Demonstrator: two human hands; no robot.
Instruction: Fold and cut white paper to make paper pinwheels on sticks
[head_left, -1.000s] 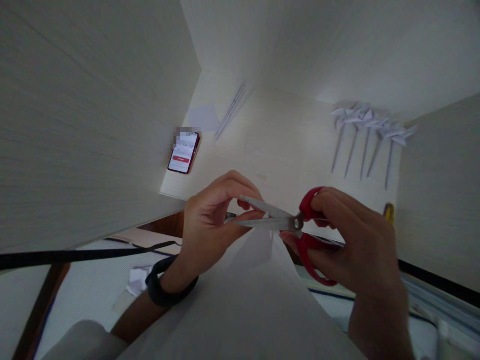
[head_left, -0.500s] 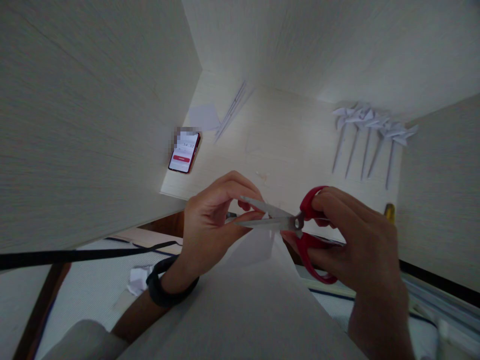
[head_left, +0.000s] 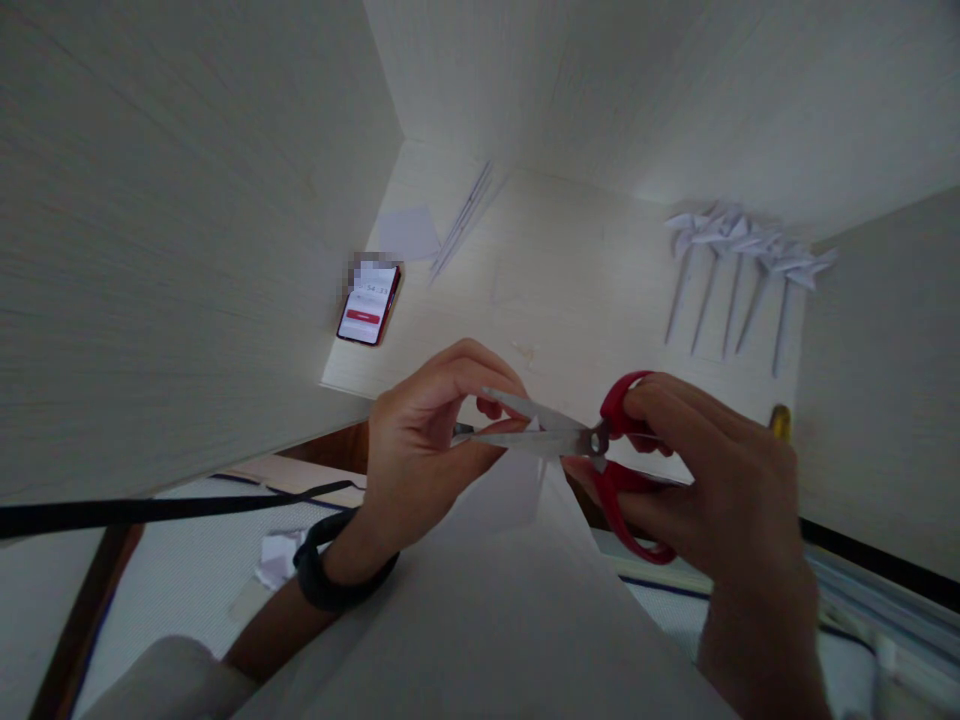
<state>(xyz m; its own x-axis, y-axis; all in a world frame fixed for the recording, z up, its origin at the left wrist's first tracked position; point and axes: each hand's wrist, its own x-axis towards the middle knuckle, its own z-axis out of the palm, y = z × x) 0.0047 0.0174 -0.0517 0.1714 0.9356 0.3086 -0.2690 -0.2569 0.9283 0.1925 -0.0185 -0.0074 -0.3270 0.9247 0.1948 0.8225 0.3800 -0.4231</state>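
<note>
My right hand (head_left: 720,485) grips red-handled scissors (head_left: 619,500), fingers through the loops. Their blades stand apart and point left, across the fingertips of my left hand (head_left: 427,440). Thumb and fingers of that hand are pinched on a white sheet of paper (head_left: 514,490), which hangs below the fingertips in front of my light shirt. A small tip of the paper shows between the blades. Part of the sheet is hidden behind the scissors and fingers.
Several paper pinwheels on sticks (head_left: 739,245) lie at the right of the table (head_left: 570,290). At the left are thin sticks (head_left: 465,215), a paper square (head_left: 409,232) and a phone (head_left: 369,305). Pale panels rise around the table. Crumpled paper (head_left: 276,558) lies lower left.
The scissor blades have closed slightly, and the red handles have come a little nearer each other. My left hand keeps its place.
</note>
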